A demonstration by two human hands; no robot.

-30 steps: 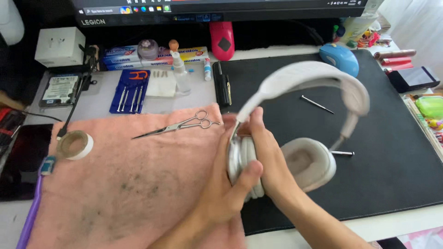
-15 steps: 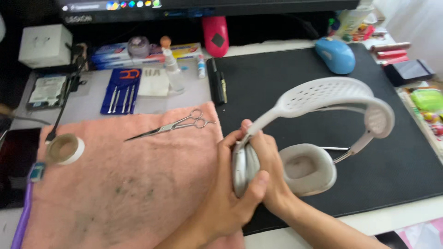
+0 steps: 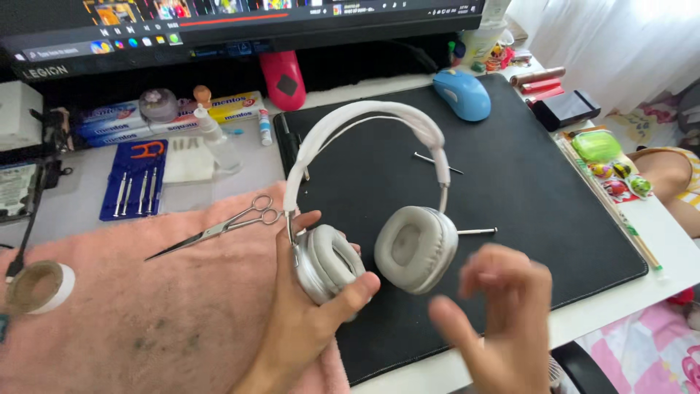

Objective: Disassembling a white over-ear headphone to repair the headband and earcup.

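My left hand grips the left ear cup of white over-ear headphones, holding them upright above the edge of a black desk mat. Both grey ear cushions face me, and the headband arches up toward the back of the desk. My right hand is blurred, off the headphones, fingers apart and holding nothing, just right of and below the right ear cup. Silver scissors lie on a pink towel left of the headphones.
A roll of tape sits at the towel's left edge. A blue screwdriver kit, a small bottle and candy packs line the back. A blue mouse, a pink object and two thin metal pins lie on the mat under a monitor.
My right hand has let go of the ear cup and pulled back toward me. The headphones have turned upright with both cushions facing me, held by my left hand alone.
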